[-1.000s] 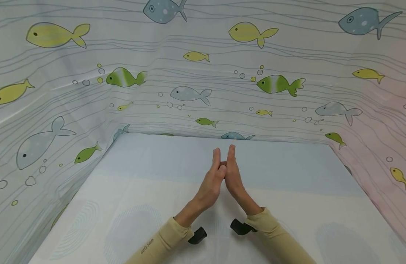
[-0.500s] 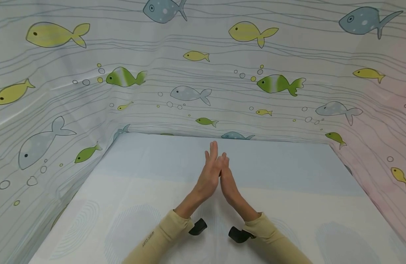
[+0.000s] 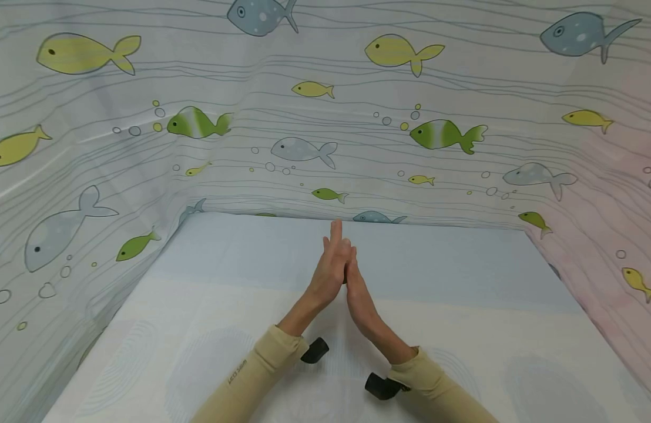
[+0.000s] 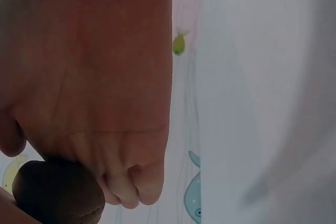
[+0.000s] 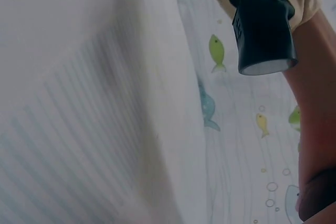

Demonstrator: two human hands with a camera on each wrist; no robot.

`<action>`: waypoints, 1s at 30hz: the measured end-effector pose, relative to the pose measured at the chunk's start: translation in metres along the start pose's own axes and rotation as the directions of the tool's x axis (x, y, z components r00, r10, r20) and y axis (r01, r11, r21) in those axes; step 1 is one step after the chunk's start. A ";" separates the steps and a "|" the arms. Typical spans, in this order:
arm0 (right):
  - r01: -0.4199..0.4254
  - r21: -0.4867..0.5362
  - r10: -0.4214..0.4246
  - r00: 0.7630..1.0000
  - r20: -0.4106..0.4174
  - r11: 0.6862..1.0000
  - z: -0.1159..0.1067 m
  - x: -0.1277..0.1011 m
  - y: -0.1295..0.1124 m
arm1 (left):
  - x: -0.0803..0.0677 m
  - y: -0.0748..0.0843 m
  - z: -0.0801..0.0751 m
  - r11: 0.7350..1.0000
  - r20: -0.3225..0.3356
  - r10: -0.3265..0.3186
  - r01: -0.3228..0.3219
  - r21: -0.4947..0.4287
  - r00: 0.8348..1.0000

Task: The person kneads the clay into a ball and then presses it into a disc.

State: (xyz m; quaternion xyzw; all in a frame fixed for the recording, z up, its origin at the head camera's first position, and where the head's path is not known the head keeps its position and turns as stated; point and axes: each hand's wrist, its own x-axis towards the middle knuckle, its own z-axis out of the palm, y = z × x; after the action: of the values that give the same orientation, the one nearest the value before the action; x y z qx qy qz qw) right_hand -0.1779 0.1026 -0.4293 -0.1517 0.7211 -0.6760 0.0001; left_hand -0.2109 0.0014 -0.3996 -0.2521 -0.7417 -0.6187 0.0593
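Left hand point(image 3: 331, 273) and right hand point(image 3: 359, 302) pressed palm to palm over the table point(image 3: 463, 329), fingers straight and together, holding nothing. Nothing to grip; only the soft, thin-looking table cover lies nearby.

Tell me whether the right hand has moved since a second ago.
Yes. The right hand has slid back toward the person and a little left: its fingertips were close to the table's far edge and are now well short of it, pressed against the left hand.
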 end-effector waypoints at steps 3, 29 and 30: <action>-0.016 -0.006 0.016 1.000 0.008 1.000 0.001 -0.002 0.000 | 0.002 -0.002 -0.003 1.000 0.004 -0.005 0.005 0.003 1.000; 0.052 -0.036 -0.050 0.997 0.053 0.998 0.008 -0.014 -0.019 | 0.004 -0.025 -0.014 0.978 0.028 -0.140 0.143 -0.155 0.990; 0.052 -0.040 -0.050 0.998 0.047 0.998 0.007 -0.013 -0.019 | 0.003 -0.025 -0.013 0.978 0.028 -0.141 0.144 -0.150 0.990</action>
State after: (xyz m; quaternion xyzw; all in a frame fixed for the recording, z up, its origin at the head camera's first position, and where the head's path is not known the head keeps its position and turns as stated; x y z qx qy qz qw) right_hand -0.1602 0.0977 -0.4144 -0.1856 0.7307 -0.6570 -0.0036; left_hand -0.2277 -0.0125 -0.4177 -0.2075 -0.7092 -0.6737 -0.0110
